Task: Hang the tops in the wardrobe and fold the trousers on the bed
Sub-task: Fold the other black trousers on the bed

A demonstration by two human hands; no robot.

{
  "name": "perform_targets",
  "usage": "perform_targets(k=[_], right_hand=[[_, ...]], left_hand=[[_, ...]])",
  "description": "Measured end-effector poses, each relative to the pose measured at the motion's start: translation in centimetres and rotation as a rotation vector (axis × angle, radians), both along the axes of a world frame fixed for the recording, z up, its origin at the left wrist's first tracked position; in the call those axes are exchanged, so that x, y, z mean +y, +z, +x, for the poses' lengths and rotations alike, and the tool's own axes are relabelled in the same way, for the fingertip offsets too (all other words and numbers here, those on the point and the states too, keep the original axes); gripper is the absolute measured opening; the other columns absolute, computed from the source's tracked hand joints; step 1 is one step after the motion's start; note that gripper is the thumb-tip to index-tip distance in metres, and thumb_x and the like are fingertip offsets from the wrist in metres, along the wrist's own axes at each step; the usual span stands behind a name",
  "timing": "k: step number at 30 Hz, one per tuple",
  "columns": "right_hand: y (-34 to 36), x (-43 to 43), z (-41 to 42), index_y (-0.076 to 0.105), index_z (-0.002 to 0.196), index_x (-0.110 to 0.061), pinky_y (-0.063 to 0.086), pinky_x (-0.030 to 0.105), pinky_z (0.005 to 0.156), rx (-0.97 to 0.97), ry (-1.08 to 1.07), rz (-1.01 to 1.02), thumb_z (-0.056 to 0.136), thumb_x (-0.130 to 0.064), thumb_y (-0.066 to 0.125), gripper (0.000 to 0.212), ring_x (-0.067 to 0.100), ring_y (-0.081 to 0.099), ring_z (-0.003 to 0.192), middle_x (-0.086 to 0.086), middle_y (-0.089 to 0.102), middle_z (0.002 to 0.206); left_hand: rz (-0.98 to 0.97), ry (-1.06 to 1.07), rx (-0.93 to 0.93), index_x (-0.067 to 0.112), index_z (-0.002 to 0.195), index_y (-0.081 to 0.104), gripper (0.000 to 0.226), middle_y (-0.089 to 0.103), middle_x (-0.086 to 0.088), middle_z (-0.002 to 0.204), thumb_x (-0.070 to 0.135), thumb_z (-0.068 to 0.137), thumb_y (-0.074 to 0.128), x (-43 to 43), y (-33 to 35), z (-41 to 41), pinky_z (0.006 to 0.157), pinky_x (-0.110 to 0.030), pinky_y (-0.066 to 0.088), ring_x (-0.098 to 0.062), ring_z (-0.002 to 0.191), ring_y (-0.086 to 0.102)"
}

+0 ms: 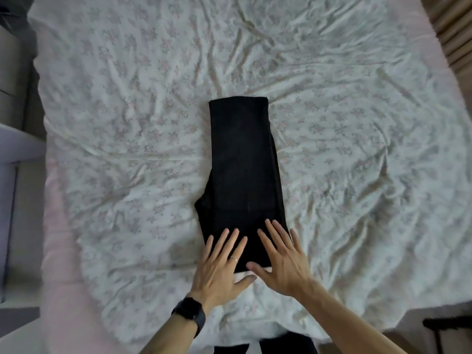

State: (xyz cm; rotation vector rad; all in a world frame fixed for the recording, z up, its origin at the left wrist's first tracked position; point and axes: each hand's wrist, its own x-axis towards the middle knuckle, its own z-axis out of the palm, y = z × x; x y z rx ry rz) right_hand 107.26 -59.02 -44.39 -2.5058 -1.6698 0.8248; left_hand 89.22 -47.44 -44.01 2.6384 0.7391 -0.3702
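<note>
2 bare forearms reach in from the bottom edge over the near side of the bed (pixel 370 290). The left wrist wears a black watch (pixel 190 315). The left hand (pixel 219 264) lies flat, palm down, fingers straight and a little spread. Its 4 fingertips rest on the near end of the trousers (pixel 242 162) and its thumb lies on the sheet (pixel 122 111), just short of the cloth. A thin ring (pixel 235 260) shows on 1 finger. The right hand (pixel 283 256) lies just beside it in the same way, fingers straight on the black cloth, thumb at the near hem. Neither hand grasps anything (both lie open-palmed on the cloth). The 2 thumbs come close, though I cannot tell whether they touch.

The trousers are black and folded lengthwise into 1 long narrow strip that runs straight away from the person. They lie flat on the sheet, about the middle of the bed. The near part is wider, with a bulge on its left side; the far end is squared off.

The sheet is pale with a faint floral print and heavily creased all round. A pink mattress (pixel 57 251) edge shows along the left side. Past it on the left stands grey furniture (pixel 12 175), blurred. At the far right corner hangs a beige curtain (pixel 449 34).
</note>
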Motion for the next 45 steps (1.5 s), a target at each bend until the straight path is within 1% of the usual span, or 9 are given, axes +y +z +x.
perform_targets(k=[4,9,17,21,27,30,34,40,45], right_hand=[[0.0,-2.4,-0.7,0.042,0.154,-0.021,0.032,0.054,0.119,-0.154,0.139,0.020,0.084,-0.042,0.077,0.081,0.028,0.034,0.149,0.008,0.033,0.162],[0.0,-2.6,-0.4,0.002,0.162,-0.015,0.011,0.057,0.123,-0.187,0.263,-0.194,0.105,-0.021,0.046,0.073,0.033,0.004,0.156,0.012,0.001,0.169],[6.6,-3.9,-0.1,0.027,0.153,-0.006,0.044,0.047,0.106,-0.165,0.280,-0.190,0.106,-0.010,0.039,0.049,0.034,0.028,0.148,0.012,0.034,0.157],[12.9,-5.7,-0.1,0.043,0.139,-0.013,0.053,0.042,0.089,-0.076,0.249,-0.181,0.095,-0.002,0.048,0.045,0.028,0.054,0.120,0.005,0.056,0.129],[20.6,-7.1,-0.8,0.055,0.122,-0.012,0.043,0.028,0.060,0.199,0.330,-0.443,0.090,-0.002,0.038,0.037,0.020,0.054,0.073,0.001,0.057,0.089],[21.6,-5.3,1.1,0.060,0.114,-0.009,0.042,0.028,0.064,0.316,0.267,-0.435,0.092,-0.002,0.039,0.031,0.023,0.056,0.082,0.009,0.064,0.102],[19.7,-0.6,5.2,0.054,0.125,-0.015,0.052,0.038,0.081,0.334,-0.124,-0.074,0.103,-0.013,0.042,0.025,0.026,0.060,0.097,0.009,0.063,0.112],[11.8,8.3,8.3,0.044,0.130,-0.021,0.043,0.026,0.058,0.325,-0.499,0.228,0.106,-0.029,0.040,0.025,0.016,0.061,0.077,0.002,0.062,0.099],[3.4,14.7,11.2,0.043,0.135,-0.022,0.043,0.029,0.058,0.314,-0.657,0.273,0.107,-0.034,0.038,0.030,0.021,0.063,0.080,0.004,0.065,0.102]], left_hand=[[0.097,-0.066,0.139,0.017,0.161,0.017,0.081,0.012,-0.011,0.167,0.043,0.096,0.059,-0.9,0.2,-0.3,0.121,-0.055,0.025,-0.035,0.153,0.019],[0.177,-0.136,0.384,0.010,0.157,-0.018,0.077,-0.015,-0.016,0.166,0.027,0.108,0.038,-1.7,-0.1,0.8,0.124,-0.056,0.007,-0.043,0.153,-0.006],[0.258,-0.251,0.454,-0.002,0.158,0.000,0.060,0.009,-0.024,0.165,-0.006,0.104,0.026,-4.2,5.3,0.8,0.117,-0.052,0.032,-0.047,0.149,0.019],[0.163,-0.206,0.435,0.002,0.157,0.018,0.065,0.027,-0.018,0.161,-0.009,0.097,0.040,-5.9,12.2,0.1,0.104,-0.044,0.046,-0.036,0.142,0.037],[-0.233,-0.111,0.545,0.004,0.111,0.063,0.028,0.057,-0.008,0.092,0.002,0.091,0.043,-8.0,20.8,-0.5,0.065,-0.038,0.051,-0.025,0.078,0.057],[-0.385,0.033,0.424,0.014,0.094,0.064,0.019,0.059,-0.005,0.086,0.012,0.092,0.045,-5.9,22.2,-0.2,0.056,-0.031,0.044,-0.021,0.071,0.057],[-0.292,0.278,0.018,0.021,0.121,0.059,0.024,0.064,-0.004,0.110,0.022,0.100,0.048,0.7,21.0,1.3,0.075,-0.038,0.054,-0.023,0.091,0.064],[-0.246,0.586,-0.279,0.022,0.132,0.055,0.032,0.054,0.000,0.130,0.031,0.101,0.058,10.2,13.5,7.1,0.092,-0.030,0.048,-0.022,0.111,0.059],[-0.225,0.674,-0.331,0.017,0.128,0.056,0.029,0.051,-0.004,0.132,0.028,0.101,0.059,16.1,4.3,11.3,0.086,-0.024,0.044,-0.020,0.104,0.058]])
